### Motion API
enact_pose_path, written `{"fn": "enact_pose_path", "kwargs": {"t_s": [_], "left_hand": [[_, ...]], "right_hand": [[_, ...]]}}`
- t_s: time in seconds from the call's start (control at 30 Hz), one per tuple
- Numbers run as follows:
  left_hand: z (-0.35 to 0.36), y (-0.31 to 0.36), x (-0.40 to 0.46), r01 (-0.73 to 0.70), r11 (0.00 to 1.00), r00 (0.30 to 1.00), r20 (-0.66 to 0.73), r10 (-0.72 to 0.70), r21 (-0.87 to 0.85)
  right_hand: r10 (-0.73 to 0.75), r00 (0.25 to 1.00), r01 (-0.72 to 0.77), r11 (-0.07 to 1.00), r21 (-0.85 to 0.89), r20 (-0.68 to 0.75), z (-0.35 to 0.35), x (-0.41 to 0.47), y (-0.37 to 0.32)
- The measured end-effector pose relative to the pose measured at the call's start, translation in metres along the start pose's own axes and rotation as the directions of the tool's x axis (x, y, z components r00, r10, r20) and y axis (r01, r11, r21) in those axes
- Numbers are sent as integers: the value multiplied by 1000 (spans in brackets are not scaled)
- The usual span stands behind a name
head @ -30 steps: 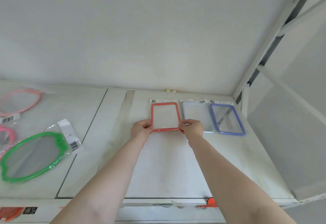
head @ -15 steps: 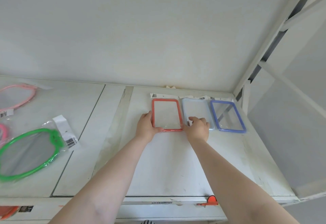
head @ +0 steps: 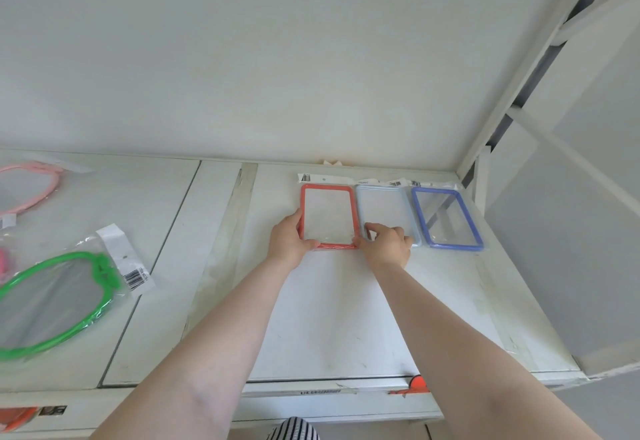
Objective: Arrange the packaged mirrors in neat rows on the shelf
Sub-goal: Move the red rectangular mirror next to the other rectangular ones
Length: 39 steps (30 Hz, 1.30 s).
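Observation:
Three rectangular packaged mirrors lie side by side at the back right of the white shelf (head: 339, 318): an orange-framed one (head: 328, 189), a pale blue one (head: 384, 194) and a darker blue one (head: 446, 220). My left hand (head: 289, 240) grips the orange mirror's lower left corner, thumb on its bottom edge. My right hand (head: 386, 245) pinches the orange mirror's lower right corner and lies over the pale blue mirror's lower part.
On the left shelf section lie a green oval packaged mirror (head: 59, 301) and a pink oval one (head: 31, 187), with another pink edge (head: 3, 263) at the frame's border. A white upright post (head: 485, 176) bounds the shelf on the right.
Both hands slid the orange mirror farther back until it lined up with the two blue ones. My left hand shifted from the bottom edge to the left corner.

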<state>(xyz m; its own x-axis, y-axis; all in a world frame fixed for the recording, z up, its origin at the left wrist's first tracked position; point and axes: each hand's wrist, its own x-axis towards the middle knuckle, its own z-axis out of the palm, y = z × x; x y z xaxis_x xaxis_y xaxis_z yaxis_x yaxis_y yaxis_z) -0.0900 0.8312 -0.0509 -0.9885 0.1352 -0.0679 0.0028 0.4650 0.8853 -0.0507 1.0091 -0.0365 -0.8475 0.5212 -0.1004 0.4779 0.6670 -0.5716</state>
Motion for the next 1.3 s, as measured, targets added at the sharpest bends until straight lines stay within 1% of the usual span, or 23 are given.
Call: {"fn": "enact_pose_path", "kwargs": {"t_s": [0.17,0.23,0.3,0.43,0.5,0.6,0.77,0.83,0.93,1.03,1.17,1.3], "left_hand": [[0,4,1,29,1000,1000,7,-29,10],[0,4,2,29,999,999,12,-29,46],[0,3,4,26,994,1000,-1,-26,110],[-3,17,-1,45,955,999,6,-49,293],[-6,28,-9,60,941,998,14,-68,333],[-15,51,-41,58,937,996,50,-80,345],[-37,62,-109,34,920,989,119,-87,390],[-48,63,-134,11,888,986,140,-85,459],[-68,61,-166,-20,832,989,133,-64,554],[-86,51,-194,-4,823,992,105,-67,567],[-111,26,-228,59,854,994,51,-100,518],[-142,0,-260,115,858,990,12,-140,501]], "right_hand": [[8,1000,-8,1000,1,-6,1,3,1],[12,1000,-12,1000,8,-3,1,3,0],[11,1000,-11,1000,28,-1,-1,1,0],[-23,1000,22,997,70,8,-13,-16,-3],[-46,998,42,996,83,39,-23,-29,-5],[-89,991,76,989,129,102,-41,-52,-6],[-174,958,156,983,99,226,-63,-106,-8],[-217,936,210,976,55,278,-64,-128,-9],[-289,898,300,954,20,332,-59,-160,-12],[-341,877,354,935,27,339,-50,-190,-15],[-384,851,398,917,39,358,-32,-231,-18],[-415,833,426,903,56,365,-13,-269,-35]]}}
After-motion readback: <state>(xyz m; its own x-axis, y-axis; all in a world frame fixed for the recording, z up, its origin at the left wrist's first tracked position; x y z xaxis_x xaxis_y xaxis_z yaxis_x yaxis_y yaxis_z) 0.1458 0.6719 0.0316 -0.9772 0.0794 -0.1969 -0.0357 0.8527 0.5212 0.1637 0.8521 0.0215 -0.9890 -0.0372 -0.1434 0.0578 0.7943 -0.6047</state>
